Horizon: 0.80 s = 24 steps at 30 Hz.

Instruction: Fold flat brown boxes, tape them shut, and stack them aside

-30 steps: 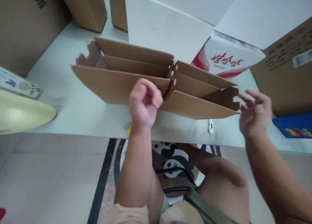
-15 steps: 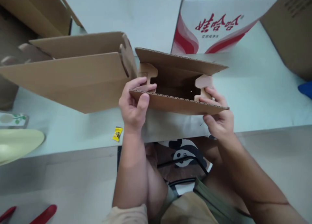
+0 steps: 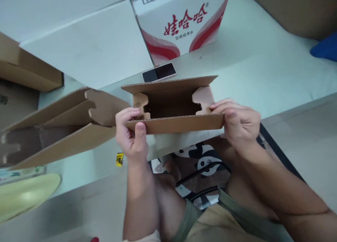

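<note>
Between my hands is a small brown cardboard box [image 3: 181, 124], its top flaps raised and its dark inside facing me. My left hand [image 3: 133, 133] grips the near flap's left end, thumb in front and fingers behind by the notched side flap. At the other end my right hand [image 3: 239, 122] pinches the corner, thumb on the near flap and fingers against the right side flap. A larger cardboard box [image 3: 79, 140], also with its top open, stands just left of my left hand. The small box's bottom is too dark to make out.
On the pale table [image 3: 263, 77] lie a phone [image 3: 159, 72] behind the small box and a yellow wrapped candy [image 3: 119, 159] near the front edge. A white-and-red carton [image 3: 184, 28] and a plain white box [image 3: 89, 45] stand at the back. A pale green dish [image 3: 28, 196] sits front left.
The view has swung, bringing the phone into sight. The small box has turned slightly, and my right hand has shifted its hold to the near flap's right corner.
</note>
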{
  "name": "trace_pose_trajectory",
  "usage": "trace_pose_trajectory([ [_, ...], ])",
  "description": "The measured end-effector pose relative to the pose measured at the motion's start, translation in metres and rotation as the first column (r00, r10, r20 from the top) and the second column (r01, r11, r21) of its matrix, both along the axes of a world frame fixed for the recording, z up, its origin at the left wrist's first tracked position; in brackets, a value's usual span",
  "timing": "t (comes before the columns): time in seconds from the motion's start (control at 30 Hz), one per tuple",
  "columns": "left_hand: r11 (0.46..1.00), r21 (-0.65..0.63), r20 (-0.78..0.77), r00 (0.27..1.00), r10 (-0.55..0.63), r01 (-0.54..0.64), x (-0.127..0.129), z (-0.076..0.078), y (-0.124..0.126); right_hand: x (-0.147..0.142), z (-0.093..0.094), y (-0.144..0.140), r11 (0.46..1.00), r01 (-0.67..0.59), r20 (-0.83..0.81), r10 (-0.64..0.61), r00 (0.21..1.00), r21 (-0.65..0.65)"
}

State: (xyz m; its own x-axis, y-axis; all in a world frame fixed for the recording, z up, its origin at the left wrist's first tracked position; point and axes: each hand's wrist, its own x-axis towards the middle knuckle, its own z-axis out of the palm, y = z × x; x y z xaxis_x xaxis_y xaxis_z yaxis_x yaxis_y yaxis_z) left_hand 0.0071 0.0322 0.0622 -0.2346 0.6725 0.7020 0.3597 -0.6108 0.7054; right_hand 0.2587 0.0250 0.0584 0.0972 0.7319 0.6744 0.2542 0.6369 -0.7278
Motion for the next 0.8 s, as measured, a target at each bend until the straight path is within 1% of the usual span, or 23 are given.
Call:
trace_pose_trajectory([
  [0.03, 1.000, -0.024, -0.008, 1.000, -0.008, 0.008, 0.000, -0.002, 0.002, 0.002, 0.000, 0.001, 1.000, 0.005, 0.006, -0.005, 1.000, 0.000],
  [0.1, 0.992, -0.122, -0.009, 0.999, -0.038, 0.037, 0.000, -0.007, 0.006, 0.005, -0.004, 0.006, 0.998, 0.050, 0.023, -0.050, 0.999, -0.032],
  [0.17, 0.976, -0.213, 0.006, 0.999, -0.036, 0.036, -0.001, -0.014, 0.010, 0.009, -0.012, 0.015, 0.990, 0.086, 0.019, -0.084, 0.996, -0.115],
  [0.2, 0.971, -0.236, 0.018, 1.000, -0.018, 0.022, 0.000, -0.017, 0.011, 0.011, -0.017, 0.021, 0.984, 0.076, 0.003, -0.076, 0.997, -0.162],
  [0.23, 0.970, -0.241, 0.033, 0.999, -0.002, 0.010, 0.001, -0.020, 0.012, 0.013, -0.021, 0.027, 0.978, 0.041, -0.018, -0.046, 0.999, -0.206],
  [0.3, 0.977, -0.210, 0.076, 0.997, -0.010, 0.025, 0.005, -0.025, 0.014, 0.017, -0.029, 0.038, 0.960, -0.068, -0.062, 0.053, 0.997, -0.270],
  [0.4, 0.988, -0.146, 0.095, 0.995, -0.035, 0.049, 0.012, -0.026, 0.016, 0.018, -0.034, 0.051, 0.928, -0.219, -0.121, 0.191, 0.974, -0.300],
  [0.47, 0.989, -0.148, 0.077, 0.997, -0.018, 0.029, 0.015, -0.024, 0.017, 0.017, -0.033, 0.054, 0.908, -0.281, -0.150, 0.245, 0.958, -0.311],
  [0.57, 0.989, -0.146, 0.054, 0.998, -0.018, 0.026, 0.017, -0.022, 0.018, 0.016, -0.031, 0.053, 0.897, -0.297, -0.157, 0.258, 0.953, -0.327],
  [0.73, 0.990, -0.140, 0.018, 1.000, -0.011, 0.013, 0.016, -0.023, 0.020, 0.015, -0.032, 0.048, 0.915, -0.272, -0.137, 0.241, 0.961, -0.299],
  [0.8, 0.990, -0.140, 0.027, 0.999, -0.021, 0.024, 0.015, -0.024, 0.019, 0.015, -0.033, 0.047, 0.924, -0.266, -0.128, 0.239, 0.963, -0.276],
])
